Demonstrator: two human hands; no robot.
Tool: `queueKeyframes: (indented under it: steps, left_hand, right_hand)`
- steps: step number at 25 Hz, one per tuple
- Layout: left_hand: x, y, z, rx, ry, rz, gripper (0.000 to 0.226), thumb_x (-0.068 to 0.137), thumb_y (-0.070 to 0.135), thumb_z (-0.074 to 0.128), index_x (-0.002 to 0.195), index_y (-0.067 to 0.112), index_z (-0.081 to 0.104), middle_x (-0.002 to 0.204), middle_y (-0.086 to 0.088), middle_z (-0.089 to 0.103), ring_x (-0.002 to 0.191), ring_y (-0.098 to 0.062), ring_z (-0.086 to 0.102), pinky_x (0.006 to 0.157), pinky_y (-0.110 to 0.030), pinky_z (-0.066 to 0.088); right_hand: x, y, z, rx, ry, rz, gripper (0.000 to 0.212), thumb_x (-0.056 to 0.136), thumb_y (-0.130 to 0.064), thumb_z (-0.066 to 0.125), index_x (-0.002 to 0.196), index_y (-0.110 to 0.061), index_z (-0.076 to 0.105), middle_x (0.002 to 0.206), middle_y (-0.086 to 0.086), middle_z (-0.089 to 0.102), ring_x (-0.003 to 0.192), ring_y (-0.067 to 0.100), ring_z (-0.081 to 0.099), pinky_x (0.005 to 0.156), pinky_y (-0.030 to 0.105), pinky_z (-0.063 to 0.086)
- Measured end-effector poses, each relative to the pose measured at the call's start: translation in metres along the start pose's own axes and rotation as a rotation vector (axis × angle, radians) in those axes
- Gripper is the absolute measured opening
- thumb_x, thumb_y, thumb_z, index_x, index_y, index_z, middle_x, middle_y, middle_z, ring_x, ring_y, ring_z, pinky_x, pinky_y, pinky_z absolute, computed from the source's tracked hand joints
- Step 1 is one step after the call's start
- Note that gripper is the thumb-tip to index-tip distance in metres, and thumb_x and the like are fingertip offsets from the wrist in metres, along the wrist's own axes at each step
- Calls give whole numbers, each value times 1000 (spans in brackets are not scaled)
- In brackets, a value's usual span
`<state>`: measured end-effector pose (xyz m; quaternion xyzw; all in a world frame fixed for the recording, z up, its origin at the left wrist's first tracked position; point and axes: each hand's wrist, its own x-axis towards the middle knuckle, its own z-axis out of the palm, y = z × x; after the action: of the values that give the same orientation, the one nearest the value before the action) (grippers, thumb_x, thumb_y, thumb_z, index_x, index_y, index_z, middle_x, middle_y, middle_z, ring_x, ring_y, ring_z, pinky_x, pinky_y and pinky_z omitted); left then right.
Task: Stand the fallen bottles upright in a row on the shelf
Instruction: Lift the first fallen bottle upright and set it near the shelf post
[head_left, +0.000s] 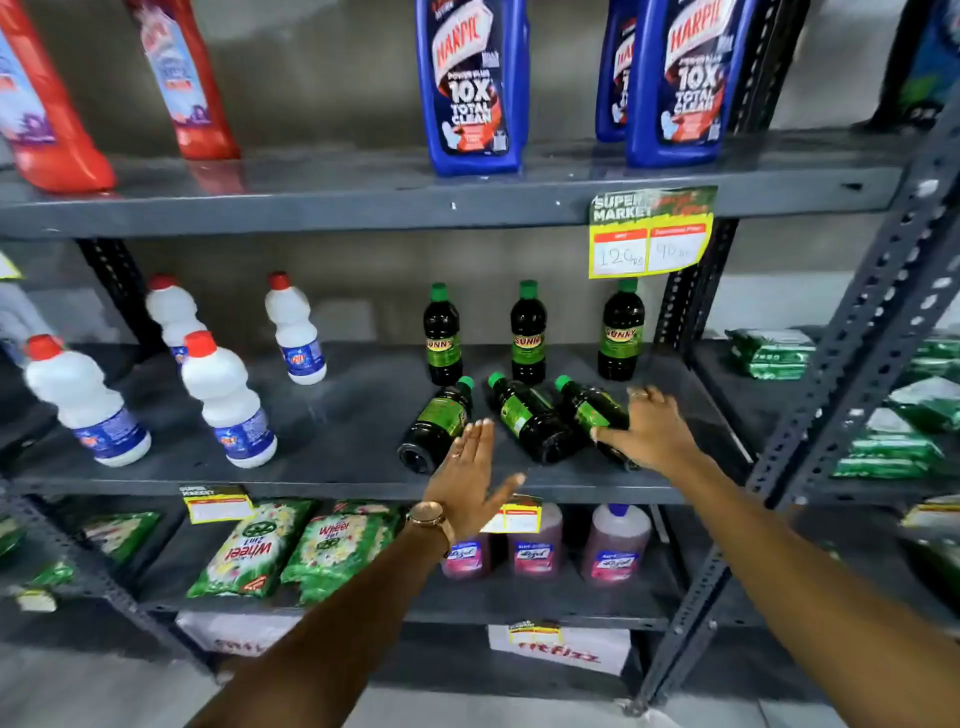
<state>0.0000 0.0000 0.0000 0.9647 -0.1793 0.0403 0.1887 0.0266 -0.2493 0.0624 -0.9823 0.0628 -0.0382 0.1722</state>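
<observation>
**Hands at the fallen green-capped bottles**

Both forearms reach up from the bottom of the head view toward the middle shelf (332, 467). On the left wrist sits a wristwatch (431, 519). Left hand (467, 486) is released, fingers (480, 441) straight and together, thumb spread, holding nothing; the tips lie just beside the lower body of the left fallen bottle (439, 423), and whether they touch it cannot be told. Right hand (647, 431) lies over the right fallen bottle (589, 410), its fingers (613, 434) curled around the bottle's lower half, grasping it while it lies on the shelf. Between the two hands, the middle fallen bottle (524, 415) lies free, its side against the right one. All three lie with green caps pointing away from the fingers, toward the back. Beyond the fingertips, three upright bottles (528, 332) of the same kind stand in a row near the shelf's rear. Far left of the left fingers stand white bottles (228, 400) with red caps.
</observation>
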Motion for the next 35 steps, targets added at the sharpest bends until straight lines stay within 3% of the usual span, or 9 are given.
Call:
queueKeyframes:
  steps: [5, 8, 11, 14, 16, 21, 24, 29, 35]
  left_hand:
    - [38, -21, 33, -22, -142, -169, 77, 93, 52, 35, 148, 7, 6, 160, -10, 2, 148, -21, 0, 120, -33, 4]
    - [62, -21, 39, -84, -73, -158, 60, 98, 33, 32, 147, 5, 10, 160, -11, 6, 148, -20, 2, 118, -28, 2]
    - [70, -26, 50, -28, 24, -155, 55, 97, 28, 31, 147, 7, 17, 159, -10, 14, 147, -19, 9, 119, -28, 5]
    - [70, -30, 56, 11, 77, -148, 55, 96, 30, 32, 146, 9, 22, 158, -8, 20, 146, -19, 15, 119, -28, 8]
    - [71, -31, 57, 12, 87, -155, 56, 96, 32, 31, 146, 11, 21, 158, -6, 19, 146, -17, 15, 119, -28, 7]
    - [71, -32, 59, 61, 118, -141, 55, 96, 34, 31, 146, 13, 22, 158, -4, 21, 146, -15, 16, 117, -25, 6]
    - [72, -33, 60, 68, 109, -145, 55, 96, 34, 30, 146, 13, 22, 158, -3, 21, 146, -16, 16, 118, -27, 8]
    - [73, -34, 61, 69, 118, -143, 52, 95, 31, 32, 146, 17, 26, 157, -2, 23, 146, -17, 17, 118, -30, 17]
    - [71, -38, 62, 64, 80, -144, 53, 95, 29, 31, 146, 19, 24, 158, -1, 21, 146, -17, 14, 117, -32, 19]
  right_hand:
    - [53, 15, 33, 109, -288, 188, 83, 69, -52, 77, 128, -1, 49, 134, 19, 50, 123, 36, 49, 97, 43, 46]
    - [66, 21, 45, 221, -157, 211, 61, 58, -53, 81, 95, -7, 65, 104, 13, 65, 105, 32, 60, 75, 31, 49]
    - [69, 33, 65, 440, 92, 178, 42, 54, -47, 84, 66, -19, 55, 73, 1, 59, 92, 32, 64, 65, 31, 46]
    - [69, 39, 82, 611, 415, 99, 58, 60, -49, 84, 94, -11, 58, 100, 10, 59, 108, 31, 53, 90, 41, 47]
    - [74, 38, 84, 670, 527, 100, 71, 57, -51, 85, 107, -10, 55, 104, 4, 55, 105, 23, 52, 90, 35, 45]
    - [85, 43, 87, 893, 504, 153, 89, 55, -33, 92, 124, -12, 40, 99, -3, 59, 90, 10, 60, 71, 10, 43]
    - [80, 52, 98, 939, 479, 98, 90, 64, -10, 83, 138, -15, 32, 110, -1, 60, 95, -9, 58, 82, 5, 44]
    - [86, 36, 91, 753, 643, 235, 94, 54, -24, 93, 132, -2, 45, 124, 18, 51, 117, 35, 48, 104, 49, 37]
    - [79, 37, 98, 944, 534, 252, 82, 63, -5, 78, 137, -14, 43, 119, 7, 58, 109, 24, 56, 94, 30, 45]
